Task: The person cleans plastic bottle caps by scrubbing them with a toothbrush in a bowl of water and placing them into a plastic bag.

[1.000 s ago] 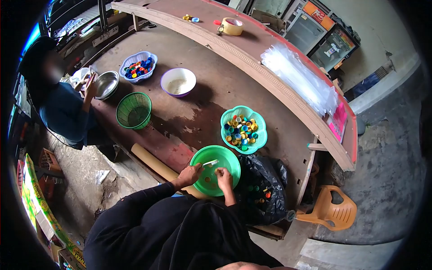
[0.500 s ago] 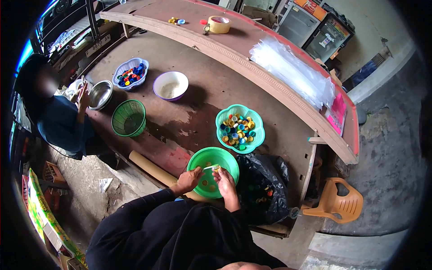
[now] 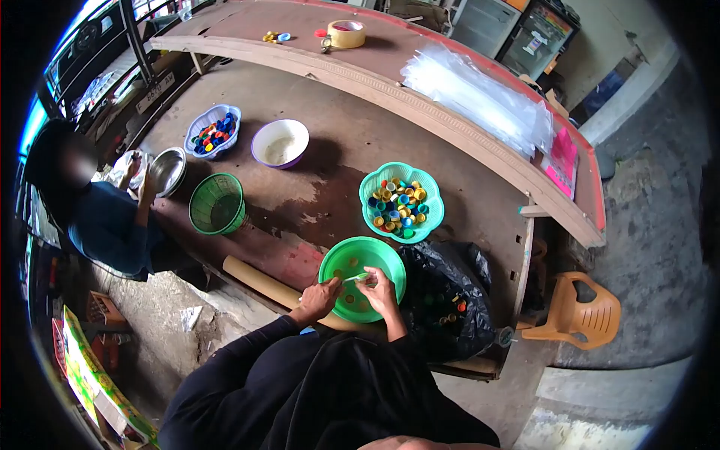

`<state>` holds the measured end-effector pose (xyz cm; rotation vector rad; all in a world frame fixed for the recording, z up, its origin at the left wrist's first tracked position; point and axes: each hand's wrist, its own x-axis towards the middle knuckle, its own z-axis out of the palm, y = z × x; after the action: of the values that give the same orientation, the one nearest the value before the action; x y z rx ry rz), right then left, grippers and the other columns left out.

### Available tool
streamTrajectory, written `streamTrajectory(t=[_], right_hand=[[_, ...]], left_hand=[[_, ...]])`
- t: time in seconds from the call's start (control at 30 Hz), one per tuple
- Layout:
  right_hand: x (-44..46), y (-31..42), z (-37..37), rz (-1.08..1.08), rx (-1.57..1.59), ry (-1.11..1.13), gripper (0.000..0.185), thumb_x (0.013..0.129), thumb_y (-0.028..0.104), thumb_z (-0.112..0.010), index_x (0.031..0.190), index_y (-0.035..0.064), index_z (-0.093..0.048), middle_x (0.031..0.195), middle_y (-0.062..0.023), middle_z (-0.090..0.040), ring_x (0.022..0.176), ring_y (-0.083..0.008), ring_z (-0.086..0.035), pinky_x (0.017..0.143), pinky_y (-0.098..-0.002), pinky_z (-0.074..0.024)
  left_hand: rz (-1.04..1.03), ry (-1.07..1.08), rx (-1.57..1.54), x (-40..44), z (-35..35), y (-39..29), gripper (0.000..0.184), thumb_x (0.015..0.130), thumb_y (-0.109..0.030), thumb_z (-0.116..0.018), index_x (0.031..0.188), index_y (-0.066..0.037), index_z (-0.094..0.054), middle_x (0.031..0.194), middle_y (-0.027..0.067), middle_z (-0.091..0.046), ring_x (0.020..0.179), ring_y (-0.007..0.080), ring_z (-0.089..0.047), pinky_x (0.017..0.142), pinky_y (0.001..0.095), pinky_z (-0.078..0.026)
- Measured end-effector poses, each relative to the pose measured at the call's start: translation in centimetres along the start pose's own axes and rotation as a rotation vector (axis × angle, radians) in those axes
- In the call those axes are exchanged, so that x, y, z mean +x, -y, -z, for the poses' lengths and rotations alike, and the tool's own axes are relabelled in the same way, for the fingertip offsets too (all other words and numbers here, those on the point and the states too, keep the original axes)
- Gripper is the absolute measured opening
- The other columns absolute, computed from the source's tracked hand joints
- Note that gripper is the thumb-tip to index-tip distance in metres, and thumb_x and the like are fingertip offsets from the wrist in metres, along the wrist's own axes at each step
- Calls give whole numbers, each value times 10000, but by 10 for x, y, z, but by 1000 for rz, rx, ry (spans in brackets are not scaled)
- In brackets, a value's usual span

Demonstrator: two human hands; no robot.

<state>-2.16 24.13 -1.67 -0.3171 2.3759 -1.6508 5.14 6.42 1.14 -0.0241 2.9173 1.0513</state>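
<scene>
Over the green basin (image 3: 400, 262), my left hand (image 3: 319, 298) is closed around the handle of a toothbrush (image 3: 355, 278). Its head reaches to the fingers of my right hand (image 3: 380, 291), which are pinched around a bottle cap, now mostly hidden by the fingers. Several caps lie in the basin below both hands. Just beyond it stands a scalloped turquoise bowl (image 3: 429, 222) full of mostly yellow, blue and green caps (image 3: 397, 202). To the right of the basin, a black plastic bag (image 3: 435, 264) sits open with more caps inside.
A green basket (image 3: 217, 204), a white-and-purple bowl (image 3: 280, 142) and a pale blue bowl of caps (image 3: 214, 131) stand on the table. At left, a person (image 3: 109, 225) handles a metal bowl (image 3: 166, 172). Clear plastic bags (image 3: 480, 97) and tape (image 3: 346, 34) lie on the raised shelf.
My right hand has turned, so the cap that showed in its fingers is now mostly covered. The toothbrush stays against it. The person at left has lowered their hands to the metal bowl.
</scene>
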Motion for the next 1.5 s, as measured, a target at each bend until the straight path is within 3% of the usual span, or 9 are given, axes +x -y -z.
streamTrajectory(t=[0.1, 0.43, 0.5, 0.57, 0.67, 0.7, 0.77, 0.87, 1.5], right_hand=[[-3, 5, 4, 30, -34, -10, 491, 692, 70, -734, 1124, 25, -504, 861, -87, -625, 751, -161, -619, 682, -281, -512], [-11, -2, -2, 62, -107, -89, 449, 675, 81, -736, 1065, 34, -517, 880, -116, -629, 766, -226, -631, 693, -318, -511], [-10, -25, -7, 316, -668, -211, 420, 689, 69, -712, 1068, 47, -531, 894, -133, -631, 800, -269, -628, 715, -343, -505], [-10, -48, -12, 344, -793, -185, 387, 703, 55, -683, 1066, 49, -547, 922, -150, -626, 823, -293, -619, 724, -354, -498], [-5, -45, -17, -115, -105, -17, 335, 808, 68, -620, 1133, 46, -542, 971, -109, -624, 799, -217, -620, 698, -325, -496], [0, -39, -17, -279, 365, 49, 311, 852, 79, -587, 1158, 53, -537, 973, -67, -618, 835, -178, -612, 718, -292, -492], [-6, -18, -5, -362, 889, 83, 282, 867, 72, -563, 1146, 39, -539, 987, -62, -603, 879, -178, -604, 777, -281, -488], [-13, 0, 2, -359, 1202, 129, 240, 883, 76, -537, 1119, 30, -540, 1004, -84, -599, 907, -183, -596, 836, -294, -480], [-18, 5, -6, -356, 904, 62, 225, 873, 158, -588, 1085, 88, -555, 1027, -17, -612, 913, -129, -587, 744, -265, -464]], left_hand=[[9, -24, 60, 5, 0, 1, 200, 890, -286, -475, 904, -87, -468, 818, 175, -609, 652, 393, -590, 536, 498, -459], [62, 18, 85, 1, -2, 6, 200, 894, -291, -473, 964, -104, -490, 831, 182, -613, 676, 403, -593, 552, 501, -461], [5, -20, 40, -2, 0, 5, 203, 896, -292, -470, 992, -115, -497, 831, 193, -613, 683, 409, -591, 559, 506, -459], [15, 16, 56, -2, -2, 3, 204, 899, -290, -466, 1010, -122, -502, 835, 197, -614, 688, 414, -588, 567, 505, -459], [19, -28, 8, 0, 1, 2, 206, 898, -299, -462, 977, -112, -497, 796, 207, -609, 701, 423, -582, 579, 519, -448], [21, -25, 12, -1, 1, 3, 206, 898, -299, -462, 977, -112, -497, 796, 207, -609, 701, 423, -582, 579, 519, -448], [53, -80, -42, 1, 0, 1, 214, 900, -311, -459, 967, -111, -493, 776, 220, -605, 705, 426, -580, 578, 527, -439], [20, -10, -46, -1, -6, 0, 229, 907, -315, -460, 988, -103, -489, 762, 229, -599, 696, 437, -573, 580, 539, -430], [22, -105, -74, -1, -12, 21, 234, 914, -330, -440, 928, -97, -442, 741, 243, -588, 679, 453, -560, 566, 548, -420]])
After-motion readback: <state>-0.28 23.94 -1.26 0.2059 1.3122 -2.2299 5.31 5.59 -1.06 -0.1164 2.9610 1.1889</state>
